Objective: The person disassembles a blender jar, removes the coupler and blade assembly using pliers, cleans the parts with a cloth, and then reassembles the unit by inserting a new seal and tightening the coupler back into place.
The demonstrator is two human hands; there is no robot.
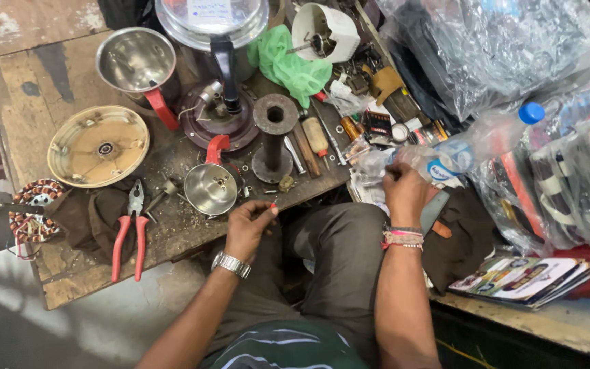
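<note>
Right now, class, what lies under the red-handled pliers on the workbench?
The red-handled pliers rest partly on a dark brown cloth and partly on the bare wooden workbench, strewn with shavings. Whatever lies beneath the cloth is covered and cannot be seen.

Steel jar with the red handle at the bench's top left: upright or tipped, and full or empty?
Upright and empty: the steel jar with the red handle stands mouth up on the wooden bench, bare shiny bottom visible inside.

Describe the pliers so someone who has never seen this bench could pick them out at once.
Start at the worn wooden workbench and go to its near left corner, below the shallow round metal pan. The pliers lie there beside a dark cloth, handles pointing toward the person. Their two long red handles set them apart.
</note>
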